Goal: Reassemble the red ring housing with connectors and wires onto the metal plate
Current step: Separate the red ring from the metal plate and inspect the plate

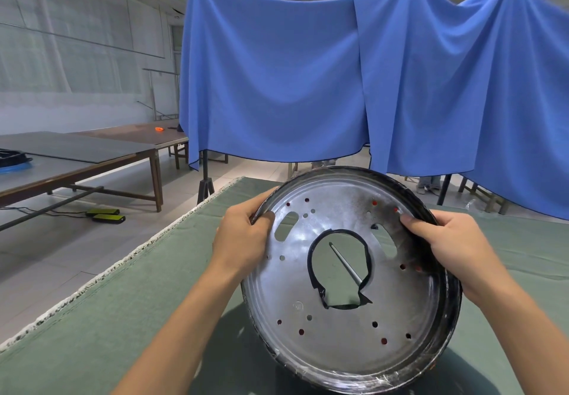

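Metal plate (345, 274) between both hands' fingers (264, 216).

Round metal plate (345, 287) tilted up on edge over green desk (107, 317), dished face toward camera. Black-edged keyhole cutout at centre, small holes ringed around, several showing red behind. Dark rim.

Two bare forearms and hands, nothing worn

The left hand (243, 237) and right hand (455, 247) carry no gloves, rings or watch. Both forearms show uncovered to the frame edge, entering from about 7 and 4 o'clock; no sleeve, cuff or strap is visible. The fingernails look short and unpainted.
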`<state>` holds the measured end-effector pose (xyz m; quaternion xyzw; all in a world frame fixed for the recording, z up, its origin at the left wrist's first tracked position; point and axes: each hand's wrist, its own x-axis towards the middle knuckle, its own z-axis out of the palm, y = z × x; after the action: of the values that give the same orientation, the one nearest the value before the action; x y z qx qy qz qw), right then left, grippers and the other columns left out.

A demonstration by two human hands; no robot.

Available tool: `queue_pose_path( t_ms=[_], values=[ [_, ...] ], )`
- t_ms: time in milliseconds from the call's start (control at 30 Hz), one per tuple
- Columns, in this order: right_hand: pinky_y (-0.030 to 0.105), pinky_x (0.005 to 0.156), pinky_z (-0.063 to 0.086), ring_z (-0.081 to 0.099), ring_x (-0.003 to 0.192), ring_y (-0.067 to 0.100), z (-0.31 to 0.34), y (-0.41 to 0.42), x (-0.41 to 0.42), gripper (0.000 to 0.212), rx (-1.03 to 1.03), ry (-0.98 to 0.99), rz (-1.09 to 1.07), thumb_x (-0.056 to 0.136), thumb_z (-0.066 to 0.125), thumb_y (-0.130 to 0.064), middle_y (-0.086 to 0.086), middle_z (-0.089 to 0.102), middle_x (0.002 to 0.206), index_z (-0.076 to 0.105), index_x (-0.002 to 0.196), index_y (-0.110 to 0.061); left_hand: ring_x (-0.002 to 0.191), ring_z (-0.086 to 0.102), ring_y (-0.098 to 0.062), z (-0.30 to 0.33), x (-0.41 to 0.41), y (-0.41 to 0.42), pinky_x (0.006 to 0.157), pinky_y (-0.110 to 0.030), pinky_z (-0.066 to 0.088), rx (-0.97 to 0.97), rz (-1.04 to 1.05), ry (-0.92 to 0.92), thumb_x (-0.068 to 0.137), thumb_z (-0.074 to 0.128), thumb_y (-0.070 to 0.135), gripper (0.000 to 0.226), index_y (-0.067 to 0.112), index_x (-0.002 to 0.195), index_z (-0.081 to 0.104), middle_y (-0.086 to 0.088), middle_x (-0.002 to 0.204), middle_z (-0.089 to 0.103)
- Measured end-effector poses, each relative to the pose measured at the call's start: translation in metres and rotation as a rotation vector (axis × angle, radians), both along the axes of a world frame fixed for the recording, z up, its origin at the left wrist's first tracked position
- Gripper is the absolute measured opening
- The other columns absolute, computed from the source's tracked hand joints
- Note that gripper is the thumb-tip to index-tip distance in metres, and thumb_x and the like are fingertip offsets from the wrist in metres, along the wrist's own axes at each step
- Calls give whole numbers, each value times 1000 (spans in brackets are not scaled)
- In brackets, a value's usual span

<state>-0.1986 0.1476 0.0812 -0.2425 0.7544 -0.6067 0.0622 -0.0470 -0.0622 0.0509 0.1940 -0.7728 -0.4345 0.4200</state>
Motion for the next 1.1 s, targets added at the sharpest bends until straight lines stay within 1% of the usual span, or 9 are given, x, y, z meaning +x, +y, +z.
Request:
queue_pose_path(
  t_ms=[100, 133, 200, 333, 433, 600, 700, 933, 1100],
  values=[
    [41, 55, 54, 55, 60, 27, 0, -2, 2, 17, 36, 30, -17, 89, 64, -17, 20, 62, 69, 71, 77, -6, 75, 61, -16, -2, 1, 0, 76, -26, 49, 63, -70, 47, 92, 51, 2, 42, 35, 115, 65, 15, 89, 74],
    [47, 60, 55, 56, 61, 28, 1, -3, 3, 17, 39, 29, -27, 89, 65, -17, 24, 64, 70, 71, 77, -6, 75, 65, -15, -1, 1, -1, 74, -25, 51, 57, -65, 51, 93, 51, 3, 38, 32, 110, 68, 17, 86, 73],
    [52, 64, 55, 58, 60, 29, 4, -5, 4, 20, 39, 25, -62, 87, 67, -19, 26, 66, 71, 70, 78, -1, 72, 65, -22, 2, 1, -4, 68, -33, 51, 38, -16, 31, 93, 53, 7, 27, 26, 90, 73, 1, 80, 73],
    [34, 54, 50, 59, 47, 25, 9, -5, 1, 23, 67, 28, -115, 84, 69, -19, 9, 67, 55, 70, 70, -2, 63, 52, -18, 11, -8, -12, 62, -31, 42, 61, -1, -84, 93, 54, 12, 21, -3, 84, 64, -25, 83, 66],
    [38, 60, 53, 64, 59, 31, 9, -3, 0, 22, 118, -20, -121, 85, 70, -20, 14, 70, 68, 69, 67, -6, 62, 51, -17, 12, -14, -13, 60, -29, 40, 90, -9, -139, 91, 55, 10, 19, -3, 81, 64, -18, 70, 63],
    [44, 70, 48, 59, 68, 31, 5, -3, 2, 31, 230, -47, -112, 86, 69, -19, 32, 67, 91, 66, 87, 12, 61, 50, -21, 1, -17, -14, 57, -30, 45, 210, -35, -203, 89, 54, 5, 17, -6, 85, 66, -13, 68, 59],
    [51, 79, 53, 63, 71, 35, 4, -5, 3, 26, 265, -59, -110, 86, 69, -18, 26, 70, 85, 68, 82, 8, 62, 48, -21, 1, -15, -14, 53, -27, 44, 255, -35, -210, 88, 55, 2, 15, -9, 86, 65, -12, 68, 54],
    [51, 76, 53, 62, 68, 34, 4, -6, 7, 24, 269, -82, -118, 85, 69, -18, 25, 70, 84, 68, 80, 6, 60, 49, -20, 1, -12, -15, 59, -27, 41, 225, -23, -224, 85, 57, 3, 14, -1, 79, 69, -9, 66, 58],
    [41, 61, 52, 60, 59, 31, 5, -4, 9, 21, 223, -79, -93, 86, 68, -16, 21, 69, 75, 68, 77, 3, 65, 53, -17, 2, -12, -14, 63, -28, 43, 134, -10, -203, 85, 57, 8, 12, 8, 80, 69, -8, 71, 66]
  ],
)
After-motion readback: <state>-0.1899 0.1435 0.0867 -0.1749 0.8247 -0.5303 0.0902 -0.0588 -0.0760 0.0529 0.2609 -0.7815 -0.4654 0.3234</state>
